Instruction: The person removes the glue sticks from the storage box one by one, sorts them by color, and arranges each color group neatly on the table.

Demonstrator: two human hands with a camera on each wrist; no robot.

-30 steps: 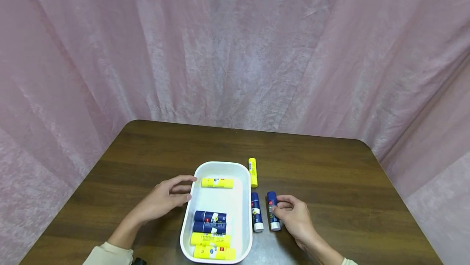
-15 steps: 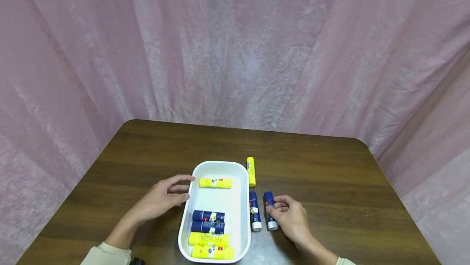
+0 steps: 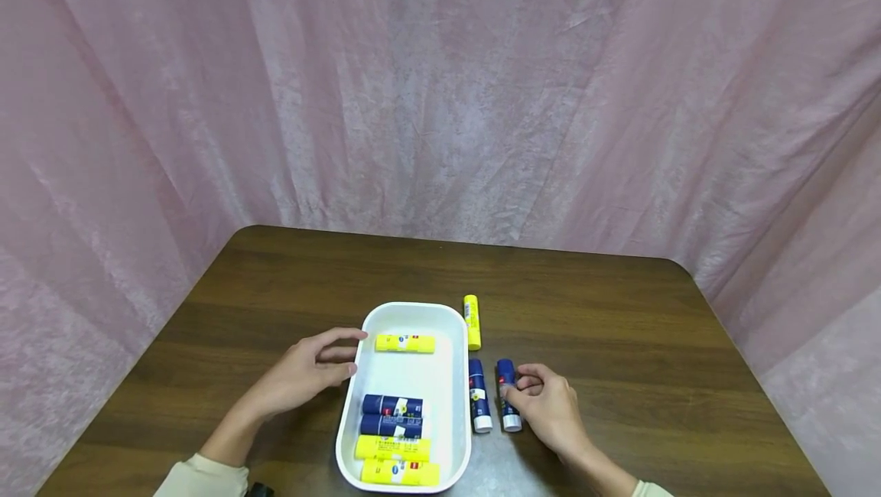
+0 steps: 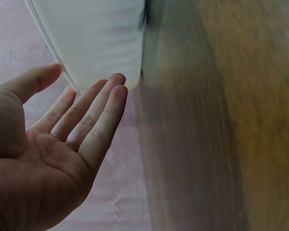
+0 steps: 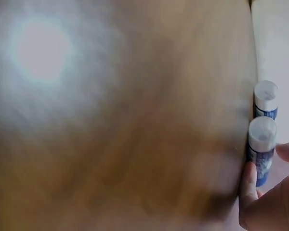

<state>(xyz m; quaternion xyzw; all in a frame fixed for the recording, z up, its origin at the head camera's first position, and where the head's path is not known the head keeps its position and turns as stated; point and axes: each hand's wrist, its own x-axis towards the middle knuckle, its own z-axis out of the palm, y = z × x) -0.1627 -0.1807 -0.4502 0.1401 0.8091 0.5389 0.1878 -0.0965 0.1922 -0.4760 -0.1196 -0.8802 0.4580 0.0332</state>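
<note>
Right hand (image 3: 547, 405) pinches a blue glue stick (image 3: 507, 397) lying on the bench (image 3: 619, 329), beside the white tray (image 3: 413, 312). Left hand (image 3: 303, 375), fingers relaxed, rests against the tray's left wall.

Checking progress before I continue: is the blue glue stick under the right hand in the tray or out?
Out: the blue glue stick lies on the table, right of the white tray, pinched by the right hand.

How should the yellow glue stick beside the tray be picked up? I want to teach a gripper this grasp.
Grip the yellow glue stick across the middle of its barrel, from above. It lies flat on the table, lengthwise away from the person, close along the tray wall. A pinch from the sides looks cramped on the tray side; rolling it rightward first would likely help.
</note>
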